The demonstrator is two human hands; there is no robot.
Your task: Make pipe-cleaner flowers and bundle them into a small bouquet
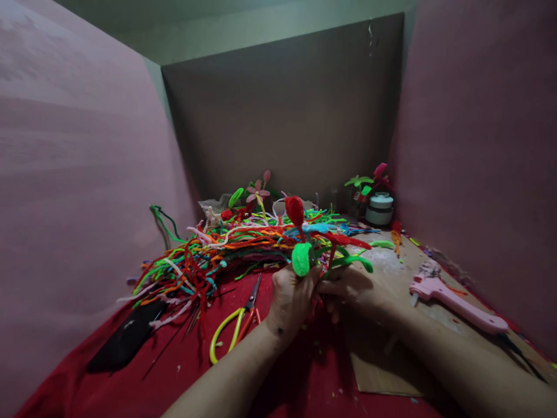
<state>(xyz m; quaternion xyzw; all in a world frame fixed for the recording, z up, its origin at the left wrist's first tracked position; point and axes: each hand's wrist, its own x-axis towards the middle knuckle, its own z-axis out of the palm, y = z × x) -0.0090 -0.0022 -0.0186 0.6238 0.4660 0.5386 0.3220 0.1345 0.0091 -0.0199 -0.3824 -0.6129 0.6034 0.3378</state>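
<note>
A pipe-cleaner flower (295, 211) with a red bud and curled green leaves (301, 259) stands upright between my two hands. Closed around its stem, my left hand (290, 295) sits just below the leaves. My right hand (348, 288) meets it from the right, its fingers pinched at the stem base under a red petal piece (348, 241) and longer green leaves. The fingertips overlap, so the exact grip point is hidden. Scissors (237, 325) with yellow and red handles lie left of my left hand, blades pointing away.
A large heap of coloured pipe cleaners (243, 238) spreads behind and left. A black flat object (128, 339) lies at the left on the red cloth (174, 383). To the right, a pink glue gun (461, 305) rests on a brown board (383, 371). A pale jar (380, 209) stands behind.
</note>
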